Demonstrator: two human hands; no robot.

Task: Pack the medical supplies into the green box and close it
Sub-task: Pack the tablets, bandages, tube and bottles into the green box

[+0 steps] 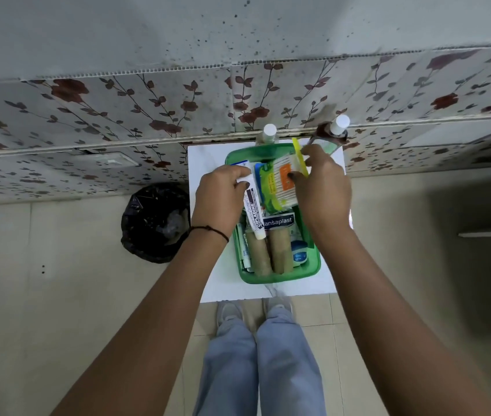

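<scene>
Green box (280,276), open, crammed full

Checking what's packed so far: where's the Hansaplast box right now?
In the head view, the Hansaplast box lies inside the green box, mid-right, just above the two brown bandage rolls and below the cotton swab pack.

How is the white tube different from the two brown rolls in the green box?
The white tube is printed with dark lettering; the brown rolls are plain. The tube is thinner than either roll. The left hand holds the tube's far end, so it slants over other supplies, while no hand touches the rolls, which lie side by side. All of them are long and sit in the green box.
</scene>
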